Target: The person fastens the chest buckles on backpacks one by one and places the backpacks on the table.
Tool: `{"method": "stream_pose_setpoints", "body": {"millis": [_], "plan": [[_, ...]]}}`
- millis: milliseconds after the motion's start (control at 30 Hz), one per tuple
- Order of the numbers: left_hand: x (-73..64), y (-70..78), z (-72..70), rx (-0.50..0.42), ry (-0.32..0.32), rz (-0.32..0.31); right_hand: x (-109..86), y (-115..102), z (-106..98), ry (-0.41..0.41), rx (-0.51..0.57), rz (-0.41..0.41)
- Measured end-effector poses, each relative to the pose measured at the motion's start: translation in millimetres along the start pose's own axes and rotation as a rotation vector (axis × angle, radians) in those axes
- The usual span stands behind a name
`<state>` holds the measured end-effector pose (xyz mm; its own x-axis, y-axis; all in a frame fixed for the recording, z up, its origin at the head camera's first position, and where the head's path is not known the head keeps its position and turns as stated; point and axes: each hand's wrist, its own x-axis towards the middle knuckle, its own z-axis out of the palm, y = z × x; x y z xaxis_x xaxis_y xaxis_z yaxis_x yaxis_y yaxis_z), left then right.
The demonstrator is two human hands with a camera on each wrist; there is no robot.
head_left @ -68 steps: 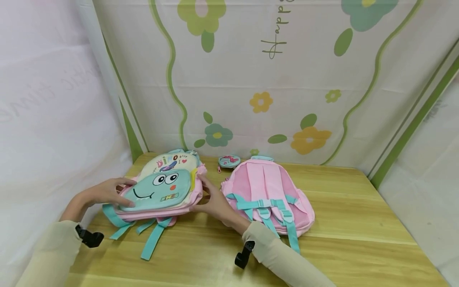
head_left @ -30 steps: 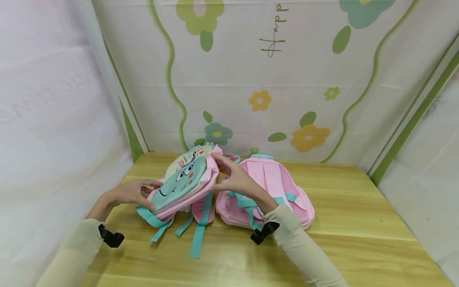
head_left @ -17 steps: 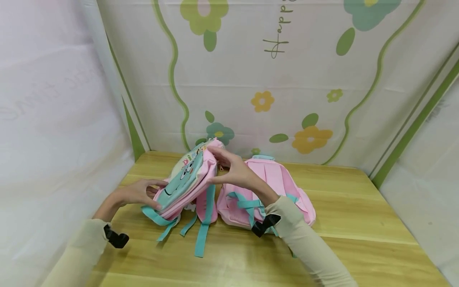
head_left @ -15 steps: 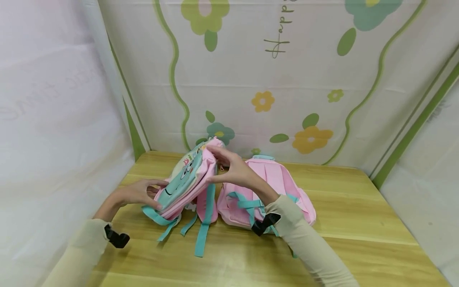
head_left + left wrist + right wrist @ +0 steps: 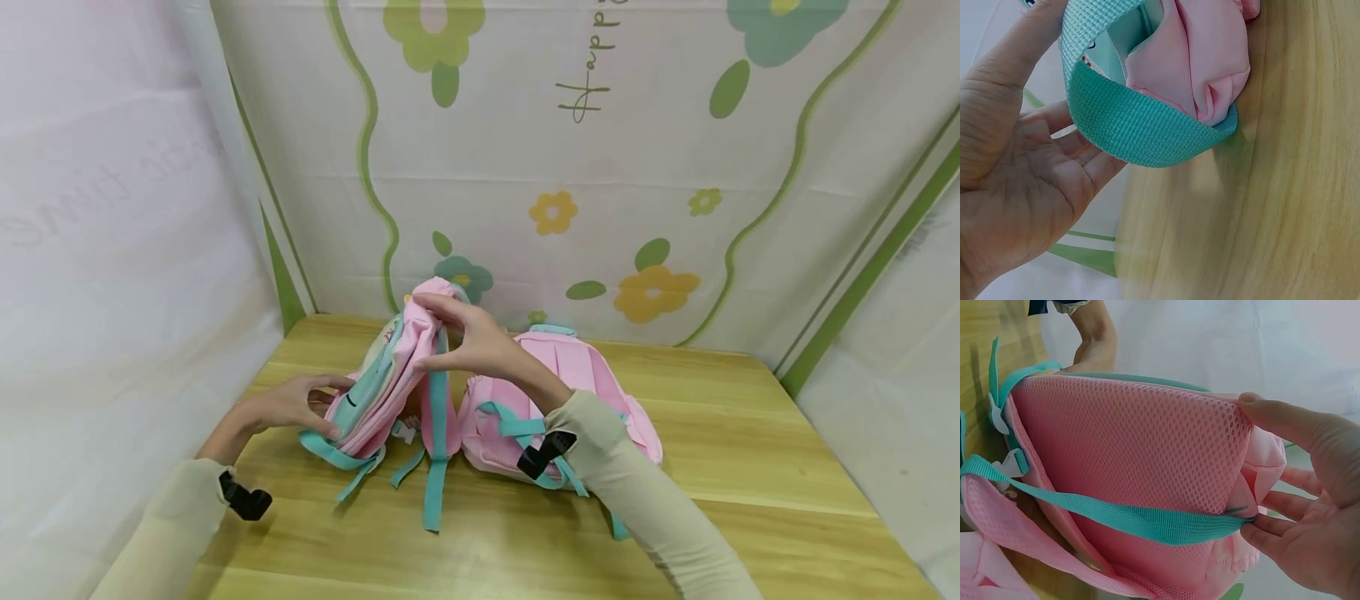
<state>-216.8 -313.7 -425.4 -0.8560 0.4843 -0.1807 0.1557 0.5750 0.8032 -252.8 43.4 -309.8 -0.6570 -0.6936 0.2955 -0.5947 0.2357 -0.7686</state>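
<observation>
A child's pink backpack (image 5: 408,362) with a mint front stands tilted on its edge at the left of the table. My left hand (image 5: 292,411) holds its lower left side between thumb and fingers; the left wrist view shows a wide teal strap (image 5: 1129,131) looped beside that hand (image 5: 1016,156). My right hand (image 5: 480,346) grips the raised right side. In the right wrist view, the thumb of that hand (image 5: 1316,494) presses the corner of the pink mesh back (image 5: 1135,437), fingers at the far side. Teal webbing straps (image 5: 435,492) hang down to the table.
A second pink backpack (image 5: 577,367) lies close on the right, straps up, partly covered by my right forearm. The wooden table (image 5: 735,433) meets a flower-print cloth (image 5: 465,142) at the back and white cloth (image 5: 97,250) on the left.
Both hands have carried the held backpack rightward and tipped it up, its right side rising and its front turning away to the left. The small round purse behind is now hidden.
</observation>
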Motion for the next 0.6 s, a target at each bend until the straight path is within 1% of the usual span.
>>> {"method": "stream_pose_setpoints", "body": {"millis": [167, 333, 467, 600], "plan": [[-0.8, -0.9, 0.3, -0.007, 0.005, 0.006, 5.9, -9, 1, -0.007, -0.047, 0.007], [1.1, -0.6, 2.3, -0.027, 0.002, 0.006, 9.2, -14, 0, -0.008, -0.071, 0.013], [6.1, -0.2, 7.3, -0.066, -0.009, 0.009, 11.3, -19, -2, -0.002, -0.079, 0.005], [13.9, 1.1, 14.6, -0.124, -0.031, 0.032, 13.2, -22, -6, 0.012, -0.073, -0.009]]}}
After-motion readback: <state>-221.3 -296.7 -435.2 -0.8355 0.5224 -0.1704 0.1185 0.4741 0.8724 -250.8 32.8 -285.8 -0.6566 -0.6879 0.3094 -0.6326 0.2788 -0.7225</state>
